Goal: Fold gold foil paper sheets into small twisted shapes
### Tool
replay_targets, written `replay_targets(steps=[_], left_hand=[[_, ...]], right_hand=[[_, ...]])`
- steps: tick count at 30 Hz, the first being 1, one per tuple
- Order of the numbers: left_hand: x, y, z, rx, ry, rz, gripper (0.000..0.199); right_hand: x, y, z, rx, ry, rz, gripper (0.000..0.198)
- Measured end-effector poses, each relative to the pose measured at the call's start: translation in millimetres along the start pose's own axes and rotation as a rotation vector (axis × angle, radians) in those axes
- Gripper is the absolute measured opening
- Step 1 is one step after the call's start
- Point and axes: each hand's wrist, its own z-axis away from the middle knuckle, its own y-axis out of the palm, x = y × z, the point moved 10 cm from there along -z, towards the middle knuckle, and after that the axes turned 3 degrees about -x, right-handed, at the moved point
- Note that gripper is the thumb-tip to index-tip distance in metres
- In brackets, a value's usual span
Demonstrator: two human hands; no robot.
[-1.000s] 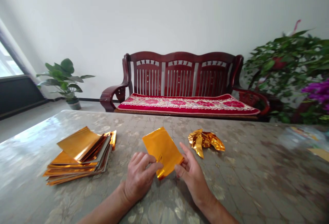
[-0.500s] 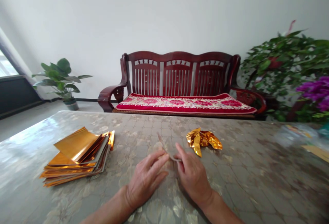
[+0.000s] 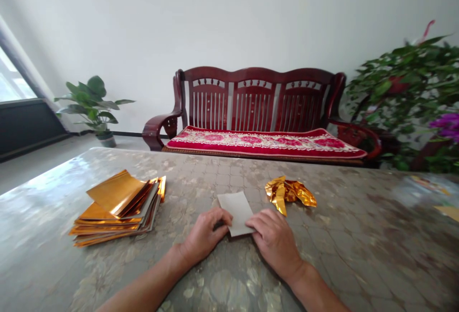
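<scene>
Between my hands is a small pale grey sheet of paper (image 3: pixel 235 211), its plain side facing up. My left hand (image 3: pixel 208 231) pinches its near left corner between thumb and fingers. At the near right edge, the fingers of my right hand (image 3: pixel 274 240) close on the sheet, with the thumb hidden below. A loose stack of gold foil paper (image 3: pixel 114 207) with grey backs lies to the left. Beyond my right hand rests a crumpled, shiny piece of gold foil (image 3: pixel 289 192).
The table (image 3: pixel 193 173) has a patterned, glossy cover. Toward its right edge lie a clear plastic bag (image 3: pixel 419 190) and a yellowish flat piece (image 3: pixel 448 212). Behind the table stand a dark red wooden bench (image 3: pixel 253 106) and potted plants (image 3: pixel 95 106) on both sides.
The sheet, seen nearly edge-on before, now shows its flat grey face. My hands have moved to its two near corners, and the view has shifted slightly.
</scene>
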Motion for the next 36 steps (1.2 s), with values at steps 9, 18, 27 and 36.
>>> replay_targets(steps=[9,18,27,36], left_hand=[[-10.8,2.5,9.3,0.104,0.078,-0.400,0.019],[-11.0,4.8,9.3,0.144,0.049,-0.412,0.014],[-5.7,2.9,9.0,0.149,-0.052,-0.426,0.006],[-1.5,7.3,5.3,0.159,-0.078,-0.427,0.019]], right_hand=[[0.7,13.1,4.3,0.134,-0.006,0.066,0.013],[-17.7,7.4,5.3,0.202,0.156,-0.016,0.014],[-24.4,12.4,2.6,0.237,0.215,-0.131,0.020],[-37.5,19.1,8.7,0.251,0.351,-0.106,0.023]])
